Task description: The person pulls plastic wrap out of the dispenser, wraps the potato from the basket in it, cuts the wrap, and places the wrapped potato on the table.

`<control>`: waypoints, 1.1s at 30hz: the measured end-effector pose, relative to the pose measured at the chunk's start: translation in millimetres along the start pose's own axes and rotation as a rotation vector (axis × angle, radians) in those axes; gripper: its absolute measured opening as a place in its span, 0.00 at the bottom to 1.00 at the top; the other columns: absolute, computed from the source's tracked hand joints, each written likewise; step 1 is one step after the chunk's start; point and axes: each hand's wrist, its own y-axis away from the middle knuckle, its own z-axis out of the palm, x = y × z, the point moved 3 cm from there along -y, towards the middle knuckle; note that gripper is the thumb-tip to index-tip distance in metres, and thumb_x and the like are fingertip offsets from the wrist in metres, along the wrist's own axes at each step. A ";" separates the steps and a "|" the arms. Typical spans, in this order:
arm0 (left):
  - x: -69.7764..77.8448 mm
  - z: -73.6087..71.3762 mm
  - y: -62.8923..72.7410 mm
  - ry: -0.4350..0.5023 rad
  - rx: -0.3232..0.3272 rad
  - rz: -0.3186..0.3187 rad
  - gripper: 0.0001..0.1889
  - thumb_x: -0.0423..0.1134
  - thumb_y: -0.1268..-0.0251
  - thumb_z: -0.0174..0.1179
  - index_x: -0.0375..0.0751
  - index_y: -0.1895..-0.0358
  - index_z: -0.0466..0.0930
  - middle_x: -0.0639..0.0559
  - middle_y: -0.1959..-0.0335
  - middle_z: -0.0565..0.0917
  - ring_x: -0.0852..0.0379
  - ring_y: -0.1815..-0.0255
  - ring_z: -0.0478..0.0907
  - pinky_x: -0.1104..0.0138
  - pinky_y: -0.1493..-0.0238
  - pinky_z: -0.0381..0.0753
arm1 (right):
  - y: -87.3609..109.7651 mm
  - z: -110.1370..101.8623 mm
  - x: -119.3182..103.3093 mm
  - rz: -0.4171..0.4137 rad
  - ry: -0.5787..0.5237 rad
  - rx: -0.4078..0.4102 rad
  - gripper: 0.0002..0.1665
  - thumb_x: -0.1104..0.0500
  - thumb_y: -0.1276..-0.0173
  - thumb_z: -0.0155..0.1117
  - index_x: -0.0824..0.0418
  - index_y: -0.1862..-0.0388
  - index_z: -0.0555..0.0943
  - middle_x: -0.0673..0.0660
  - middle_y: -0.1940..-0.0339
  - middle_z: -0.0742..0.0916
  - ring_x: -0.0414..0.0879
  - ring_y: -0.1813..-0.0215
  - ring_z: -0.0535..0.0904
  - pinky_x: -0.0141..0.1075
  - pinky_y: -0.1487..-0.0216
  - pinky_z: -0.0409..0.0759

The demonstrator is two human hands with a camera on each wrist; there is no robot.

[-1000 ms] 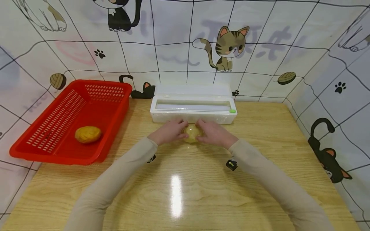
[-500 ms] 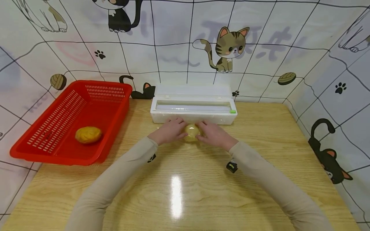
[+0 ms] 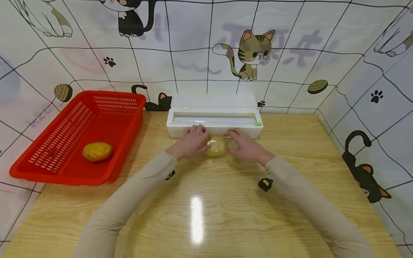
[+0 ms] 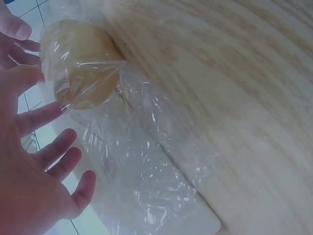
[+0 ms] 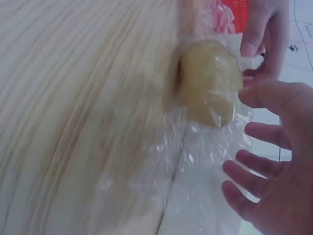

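Note:
A pale yellow potato, covered in clear plastic film, lies on the table in front of a white cling film box. My left hand is at its left side, its fingers spread, with a fingertip against the film in the left wrist view. At the other side my right hand has its fingers spread and slightly bent, its thumb close to the potato. In the right wrist view the film spreads out loosely beside the potato. Contact of the right fingers with the film cannot be told.
The white cling film box stands against the back wall, lid up, with a roll inside and a green slider at its right. On the left, a red basket holds a darker yellow, potato-shaped item.
My right hand has shifted to the right, away from the potato. My left hand's fingers have risen slightly toward the box. The view has drifted a little.

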 end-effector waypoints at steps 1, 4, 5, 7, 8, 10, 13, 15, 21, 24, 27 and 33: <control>0.5 -0.6 -0.4 -0.003 0.005 0.002 0.19 0.54 0.27 0.51 0.47 0.42 0.71 0.45 0.42 0.68 0.46 0.41 0.62 0.47 0.43 0.62 | 2.2 -3.4 2.3 -0.001 0.005 0.023 0.29 0.60 0.35 0.65 0.66 0.37 0.71 0.66 0.37 0.72 0.61 0.38 0.69 0.54 0.39 0.68; 1.9 -2.3 -1.7 -0.009 0.012 0.005 0.20 0.53 0.27 0.50 0.46 0.42 0.70 0.46 0.42 0.67 0.46 0.40 0.61 0.48 0.44 0.61 | 9.2 -15.7 10.6 0.011 0.021 0.109 0.25 0.62 0.35 0.65 0.67 0.41 0.72 0.66 0.42 0.74 0.61 0.40 0.69 0.53 0.40 0.68; 2.3 -3.1 -2.4 -0.011 0.011 0.005 0.20 0.53 0.27 0.51 0.46 0.41 0.70 0.47 0.42 0.67 0.46 0.40 0.60 0.48 0.44 0.61 | 11.5 -20.5 13.8 0.027 0.022 0.143 0.23 0.63 0.35 0.65 0.68 0.42 0.73 0.66 0.43 0.75 0.61 0.41 0.69 0.53 0.41 0.68; 3.4 -5.4 -3.4 -0.003 0.009 -0.002 0.20 0.52 0.27 0.52 0.45 0.41 0.70 0.46 0.42 0.67 0.46 0.39 0.59 0.48 0.45 0.61 | 15.6 -30.2 20.9 0.072 0.027 0.210 0.22 0.64 0.35 0.65 0.69 0.44 0.74 0.67 0.46 0.75 0.62 0.42 0.68 0.54 0.43 0.68; 3.8 -6.5 -4.1 -0.005 0.007 -0.004 0.20 0.52 0.27 0.52 0.45 0.41 0.70 0.47 0.42 0.67 0.46 0.39 0.59 0.49 0.45 0.61 | 17.2 -34.3 25.5 0.098 0.025 0.240 0.21 0.65 0.35 0.65 0.69 0.45 0.74 0.68 0.47 0.74 0.63 0.43 0.68 0.54 0.44 0.68; 5.3 -9.1 -5.5 -0.005 0.003 -0.005 0.20 0.50 0.28 0.53 0.45 0.40 0.70 0.46 0.42 0.67 0.46 0.38 0.59 0.48 0.45 0.61 | 19.6 -40.7 35.0 0.156 0.022 0.280 0.21 0.64 0.35 0.66 0.69 0.44 0.74 0.69 0.48 0.73 0.63 0.45 0.67 0.55 0.46 0.68; 8.4 -12.9 -8.8 -0.009 0.001 0.006 0.18 0.49 0.28 0.54 0.45 0.42 0.72 0.46 0.42 0.68 0.45 0.38 0.59 0.48 0.46 0.62 | 20.2 -44.2 51.2 0.235 -0.015 0.295 0.26 0.63 0.35 0.67 0.67 0.41 0.72 0.69 0.47 0.69 0.62 0.47 0.66 0.55 0.47 0.68; 11.7 -15.5 -12.0 -0.007 0.003 0.023 0.17 0.47 0.28 0.54 0.44 0.42 0.73 0.46 0.43 0.68 0.45 0.39 0.59 0.48 0.47 0.61 | 19.4 -43.9 60.2 0.264 -0.039 0.290 0.29 0.60 0.35 0.68 0.66 0.38 0.70 0.69 0.45 0.67 0.62 0.46 0.64 0.55 0.47 0.67; 28.8 -24.7 -25.5 -0.007 0.007 0.085 0.16 0.46 0.27 0.53 0.44 0.44 0.75 0.47 0.44 0.69 0.46 0.39 0.59 0.52 0.48 0.61 | 15.6 -43.5 81.1 0.298 -0.098 0.297 0.32 0.54 0.36 0.70 0.64 0.38 0.70 0.67 0.45 0.66 0.59 0.53 0.65 0.51 0.54 0.68; 38.0 -27.0 -37.0 -0.021 0.002 0.084 0.14 0.46 0.27 0.53 0.46 0.45 0.75 0.49 0.44 0.69 0.48 0.39 0.58 0.53 0.47 0.60 | 14.7 -44.6 88.4 0.307 -0.114 0.294 0.30 0.54 0.36 0.70 0.65 0.40 0.71 0.65 0.47 0.67 0.56 0.59 0.66 0.47 0.60 0.68; 48.7 -30.0 -55.4 -0.041 0.010 0.060 0.13 0.46 0.27 0.53 0.49 0.46 0.75 0.51 0.46 0.71 0.49 0.41 0.61 0.53 0.47 0.60 | 14.6 -45.4 92.7 0.295 -0.122 0.295 0.27 0.55 0.37 0.71 0.66 0.44 0.74 0.63 0.49 0.68 0.54 0.62 0.66 0.44 0.63 0.67; 74.3 -34.6 -101.6 -0.056 0.067 -0.005 0.13 0.45 0.29 0.56 0.48 0.46 0.78 0.52 0.51 0.77 0.50 0.49 0.72 0.53 0.48 0.70 | 14.2 -46.0 95.3 0.253 -0.116 0.290 0.21 0.56 0.37 0.71 0.66 0.50 0.77 0.62 0.53 0.69 0.52 0.65 0.66 0.42 0.63 0.67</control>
